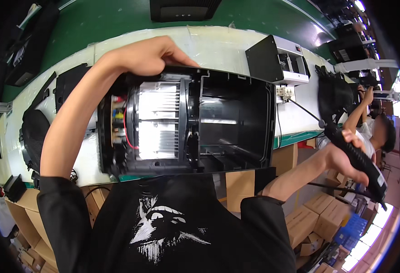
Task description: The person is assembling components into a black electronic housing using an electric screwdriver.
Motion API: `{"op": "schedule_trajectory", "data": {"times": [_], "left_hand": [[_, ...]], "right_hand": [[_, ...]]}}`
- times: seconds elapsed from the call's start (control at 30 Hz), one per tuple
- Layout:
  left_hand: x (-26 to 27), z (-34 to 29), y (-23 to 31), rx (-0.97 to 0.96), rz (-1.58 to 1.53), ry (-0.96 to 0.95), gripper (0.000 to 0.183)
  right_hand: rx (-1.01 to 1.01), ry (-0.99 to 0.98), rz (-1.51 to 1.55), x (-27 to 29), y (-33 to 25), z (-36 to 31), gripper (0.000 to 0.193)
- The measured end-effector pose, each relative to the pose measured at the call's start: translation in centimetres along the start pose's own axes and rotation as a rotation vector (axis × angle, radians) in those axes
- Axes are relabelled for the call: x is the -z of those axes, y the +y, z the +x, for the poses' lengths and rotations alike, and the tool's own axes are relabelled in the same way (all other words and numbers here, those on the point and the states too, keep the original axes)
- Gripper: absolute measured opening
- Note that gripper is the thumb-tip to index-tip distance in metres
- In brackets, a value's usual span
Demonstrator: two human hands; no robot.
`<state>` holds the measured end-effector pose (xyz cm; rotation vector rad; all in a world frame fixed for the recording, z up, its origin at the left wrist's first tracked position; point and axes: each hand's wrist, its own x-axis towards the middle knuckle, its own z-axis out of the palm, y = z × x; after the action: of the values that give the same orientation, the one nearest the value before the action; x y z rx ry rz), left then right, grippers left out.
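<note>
A black plastic appliance housing [236, 120] lies open-side up at the table's near edge, in front of my body. Inside its left half sits a white finned drum [159, 120], with a red wire beside it. My left hand [150, 57] grips the housing's far rim, index finger stretched along the edge and the other fingers curled. Out to the right, my right hand [343, 157] is wrapped around a black electric screwdriver [352, 150]. Its long thin bit points up and left to the metal front of a screw feeder [293, 63], where the tip seems to meet the pick-up spot.
Black plastic parts [36, 132] lie on the white table at left. A green conveyor belt [118, 22] runs behind it, carrying a black unit [184, 9]. At right a co-worker [372, 129] works beside a black part [334, 93]. Cardboard boxes [320, 214] stand at lower right.
</note>
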<state>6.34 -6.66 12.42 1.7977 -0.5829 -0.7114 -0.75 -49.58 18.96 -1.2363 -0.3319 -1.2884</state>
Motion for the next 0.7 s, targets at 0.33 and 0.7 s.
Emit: {"op": "schedule_trajectory", "data": {"times": [0.33, 0.7], "left_hand": [[0.3, 10.4, 1.4, -0.197, 0.278, -0.142, 0.043], [-3.7, 12.0, 3.3, -0.356, 0.605, -0.022, 0.045]], "right_hand": [[-0.302, -0.499, 0.182, 0.5, 4.3, 3.7, 0.091], [-0.634, -0.567, -0.212, -10.3, 12.6, 6.7, 0.049]]}}
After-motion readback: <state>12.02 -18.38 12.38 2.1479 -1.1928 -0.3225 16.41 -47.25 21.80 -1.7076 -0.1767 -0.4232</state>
